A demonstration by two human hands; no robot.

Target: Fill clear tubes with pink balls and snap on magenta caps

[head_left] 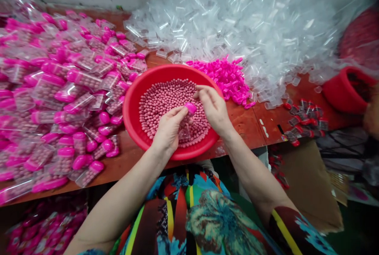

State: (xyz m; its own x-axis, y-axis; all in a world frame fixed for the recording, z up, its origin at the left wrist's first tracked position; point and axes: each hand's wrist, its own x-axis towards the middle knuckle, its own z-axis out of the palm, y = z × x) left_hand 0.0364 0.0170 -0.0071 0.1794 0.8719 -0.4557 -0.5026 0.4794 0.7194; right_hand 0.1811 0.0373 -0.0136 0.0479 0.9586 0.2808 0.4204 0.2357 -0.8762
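Observation:
My left hand (169, 128) is closed around a small clear plastic container, its body (184, 133) partly hidden by my fingers. A bright pink cap (190, 108) sits at its upper end. To the right of it, my right hand (214, 109) hovers over the bowl with loosely bent fingers slightly apart, and no object shows in it. Its thumb is mostly hidden. Both hands are above a red plastic bowl (130, 128) that holds a layer of small pink beads (166, 93).
Filled containers with pink caps (68, 89) cover the table's left side. Behind the bowl lies a heap of loose pink pieces (222, 77), backed by a large pile of clear empty containers (237, 22). At right are small red-capped containers (306, 119) and a red tub (343, 91).

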